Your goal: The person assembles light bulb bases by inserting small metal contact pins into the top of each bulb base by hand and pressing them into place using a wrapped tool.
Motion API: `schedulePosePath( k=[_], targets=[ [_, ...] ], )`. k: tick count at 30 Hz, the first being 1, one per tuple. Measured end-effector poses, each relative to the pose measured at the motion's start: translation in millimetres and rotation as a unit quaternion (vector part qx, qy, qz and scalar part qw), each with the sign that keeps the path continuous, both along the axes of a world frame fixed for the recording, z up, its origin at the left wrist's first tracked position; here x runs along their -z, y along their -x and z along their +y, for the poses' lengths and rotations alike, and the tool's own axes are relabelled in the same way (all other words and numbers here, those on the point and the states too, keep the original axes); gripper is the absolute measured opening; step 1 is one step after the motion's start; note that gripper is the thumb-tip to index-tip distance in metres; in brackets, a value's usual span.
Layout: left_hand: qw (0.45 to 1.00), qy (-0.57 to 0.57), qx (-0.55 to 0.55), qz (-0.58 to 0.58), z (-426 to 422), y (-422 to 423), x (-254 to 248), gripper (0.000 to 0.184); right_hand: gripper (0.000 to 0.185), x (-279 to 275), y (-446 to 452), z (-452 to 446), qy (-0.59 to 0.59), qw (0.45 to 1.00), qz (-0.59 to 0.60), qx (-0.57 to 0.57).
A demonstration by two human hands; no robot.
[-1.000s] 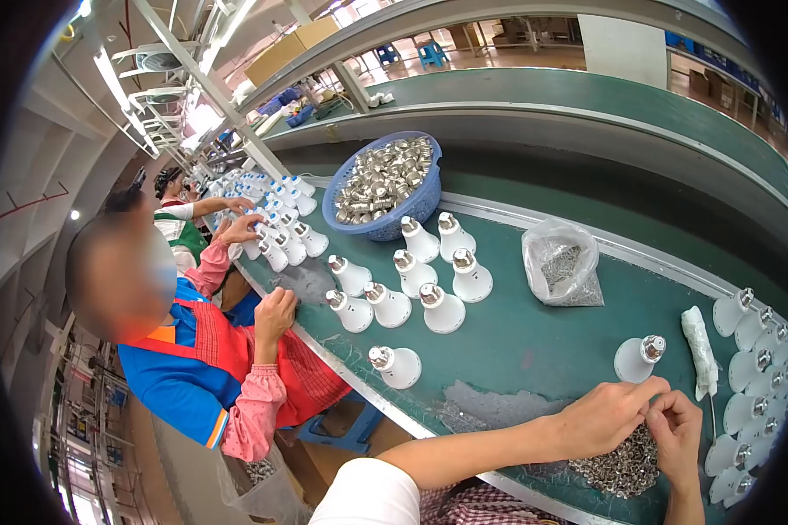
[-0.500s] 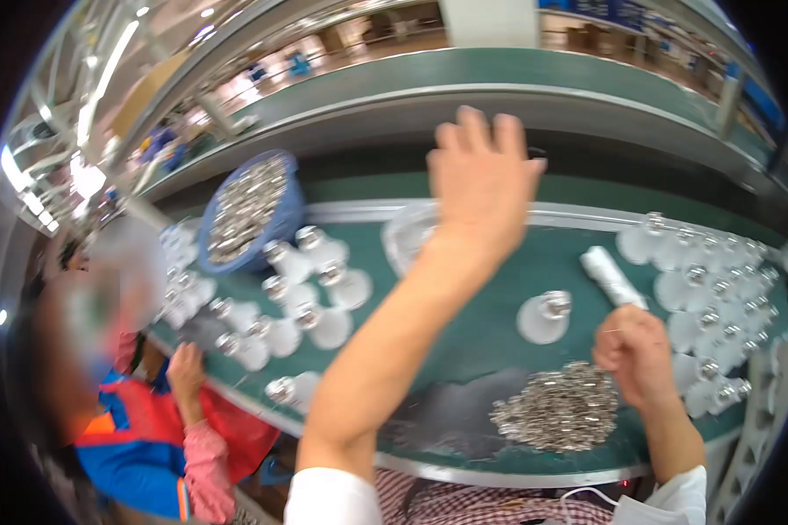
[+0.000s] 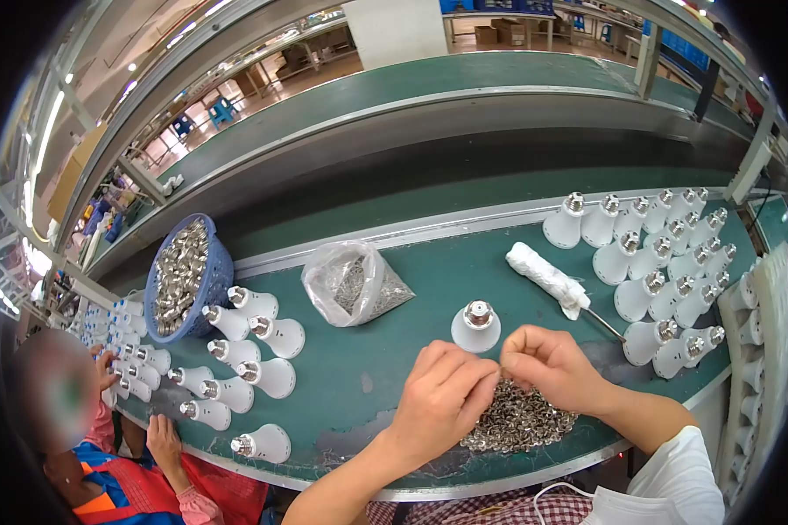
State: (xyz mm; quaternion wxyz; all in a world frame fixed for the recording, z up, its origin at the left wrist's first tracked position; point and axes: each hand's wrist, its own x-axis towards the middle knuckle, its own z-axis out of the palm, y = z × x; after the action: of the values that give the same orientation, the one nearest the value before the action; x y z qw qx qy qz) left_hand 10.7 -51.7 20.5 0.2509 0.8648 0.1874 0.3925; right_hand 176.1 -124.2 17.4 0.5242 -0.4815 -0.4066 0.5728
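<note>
Both of my hands meet fingertip to fingertip over the near side of a pile of small metal parts (image 3: 521, 422). My left hand (image 3: 446, 394) is pinched closed; whatever lies between its fingers is too small to make out. My right hand (image 3: 547, 363) is also pinched, its fingertips touching the left ones, with its contents hidden. Just beyond them a white bulb (image 3: 476, 328) with a silver screw cap stands upright on the green table (image 3: 411, 350). A tool with a wrapped white handle (image 3: 543, 276) and thin metal shaft lies to its right.
An open plastic bag (image 3: 355, 284) of small pins lies at mid-table. Left of it are several bulbs (image 3: 271, 376) and a blue basket (image 3: 214, 293) of metal caps. Rows of bulbs (image 3: 635, 299) stand at the right. A co-worker's hand (image 3: 164, 442) rests at the left table edge.
My left hand has come back from over the bag, where its fingers were spread. My right hand has left the tool's side and met the left. The camera view has turned right.
</note>
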Motion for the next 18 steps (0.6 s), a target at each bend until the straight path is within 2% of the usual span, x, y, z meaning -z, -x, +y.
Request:
schedulePosePath(
  k=[1, 2, 3, 5, 12, 16, 17, 18],
  targets=[
    [1.000, 0.002, 0.007, -0.001, 1, 1, 0, 0.014, 0.008, -1, 2, 1, -0.064, 0.988, -0.142, 0.013],
    [1.000, 0.026, 0.000, 0.006, 2, 2, 0, 0.013, 0.014, -9, 0, 3, -0.168, 0.932, -0.321, 0.021],
    [0.999, 0.049, -0.008, 0.013, 4, 4, -1, 0.012, 0.014, -9, -3, 6, -0.163, 0.932, -0.322, 0.025],
    [0.997, 0.075, 0.007, 0.025, 5, 5, -2, 0.010, 0.017, -1, -8, 11, -0.351, 0.827, -0.439, 0.023],
    [0.993, 0.111, 0.003, 0.028, 3, 1, 4, 0.008, 0.015, 3, -10, 13, -0.368, 0.792, -0.486, 0.030],
    [0.999, 0.010, -0.037, 0.018, -1, -5, 11, 0.012, 0.015, 7, -3, 12, -0.366, 0.793, -0.484, 0.057],
    [0.998, -0.037, -0.059, 0.014, -2, -7, 13, 0.013, 0.013, 9, 1, 11, -0.346, 0.798, -0.487, 0.078],
    [0.998, -0.036, -0.057, 0.015, -2, -7, 13, 0.013, 0.012, 11, 3, 10, -0.325, 0.803, -0.490, 0.099]
  ],
)
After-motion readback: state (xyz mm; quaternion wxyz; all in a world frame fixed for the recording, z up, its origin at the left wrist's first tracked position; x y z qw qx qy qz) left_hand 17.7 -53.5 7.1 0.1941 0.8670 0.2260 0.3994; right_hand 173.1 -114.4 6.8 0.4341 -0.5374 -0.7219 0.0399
